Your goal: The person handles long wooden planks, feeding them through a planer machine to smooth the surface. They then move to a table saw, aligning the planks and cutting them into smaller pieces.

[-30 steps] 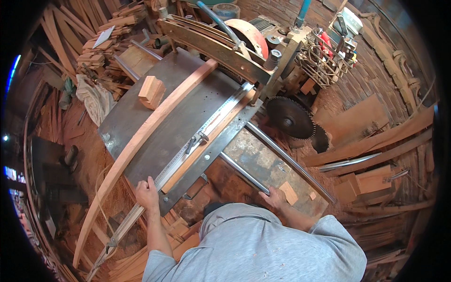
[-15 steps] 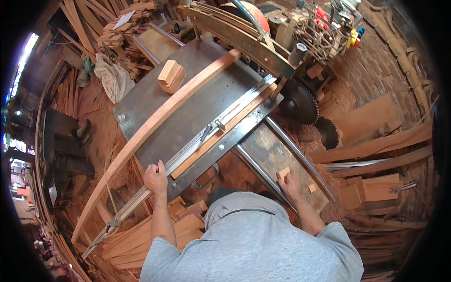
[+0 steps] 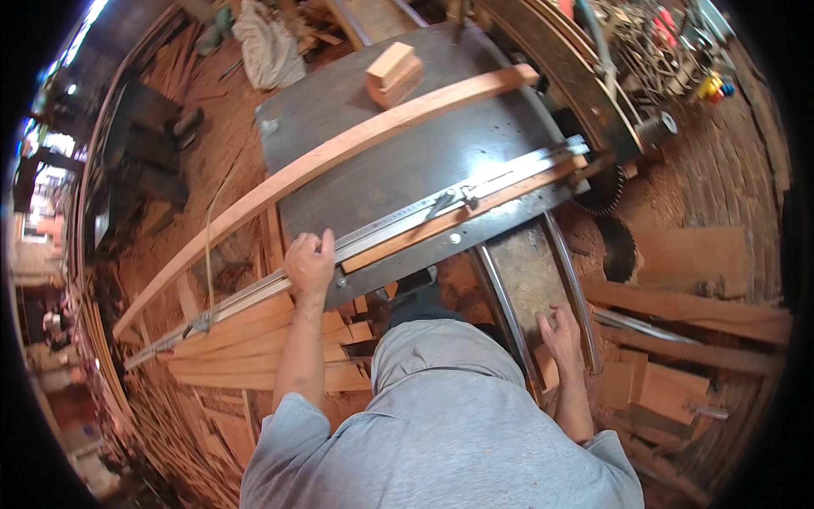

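My left hand (image 3: 309,263) wraps over a long aluminium fence rail (image 3: 390,226) marked with a scale, near the left corner of a dark metal saw table (image 3: 365,197). A strip of wood (image 3: 403,242) runs along the rail, and a stop with a lever (image 3: 469,199) sits on it. My right hand (image 3: 561,332) is held with fingers apart and nothing visible in them, over the boards between two steel guide bars. Close by its wrist lies a small wooden block (image 3: 547,369). Across the table rests a long curved timber (image 3: 297,174), with stacked wooden blocks (image 3: 394,72) behind it.
Toothed circular blades (image 3: 606,193) show at the table's right end, another (image 3: 619,248) lower down. Steel guide bars (image 3: 510,316) run toward me. Loose boards (image 3: 254,343) lie at left, offcuts (image 3: 670,390) at right, and a cloth sack (image 3: 267,47) behind.
The view has shifted, and table and rail sit at a shallower angle. My right hand has let go of a small wooden block and opened. My left hand stays on the rail.
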The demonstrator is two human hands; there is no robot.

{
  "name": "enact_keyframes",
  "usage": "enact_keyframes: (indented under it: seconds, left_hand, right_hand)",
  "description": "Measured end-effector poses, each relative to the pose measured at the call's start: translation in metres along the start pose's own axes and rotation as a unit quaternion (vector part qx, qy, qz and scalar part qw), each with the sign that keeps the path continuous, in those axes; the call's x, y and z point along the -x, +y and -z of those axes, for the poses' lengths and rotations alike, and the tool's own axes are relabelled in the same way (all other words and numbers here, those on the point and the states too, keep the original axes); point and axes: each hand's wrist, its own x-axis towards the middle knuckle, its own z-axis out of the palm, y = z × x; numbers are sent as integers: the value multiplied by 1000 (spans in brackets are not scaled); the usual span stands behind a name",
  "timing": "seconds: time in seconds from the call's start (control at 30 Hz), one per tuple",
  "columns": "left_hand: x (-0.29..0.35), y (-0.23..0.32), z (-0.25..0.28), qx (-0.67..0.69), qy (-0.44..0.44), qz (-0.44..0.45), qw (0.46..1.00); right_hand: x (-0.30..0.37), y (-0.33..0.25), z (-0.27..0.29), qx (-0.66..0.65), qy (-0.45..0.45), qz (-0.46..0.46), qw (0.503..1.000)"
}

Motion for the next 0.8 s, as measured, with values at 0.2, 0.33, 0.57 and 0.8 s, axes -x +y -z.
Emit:
enact_keyframes:
  seconds: [0.2, 0.33, 0.57, 0.8]
  left_hand:
    - [-14, 8, 12, -27, -40, 41, 998]
    - [-9, -4, 20, -31, -39, 52, 997]
    - [-2, 12, 7, -9, -30, 57, 998]
    - [12, 4, 37, 48, 12, 108, 993]
  right_hand:
    - [-130, -148, 14, -174, 92, 305, 932]
    - [-191, -230, 9, -241, 151, 484, 827]
    - [-229, -301, -5, -162, 5, 460, 873]
    - [-230, -297, -43, 1, -115, 374, 920]
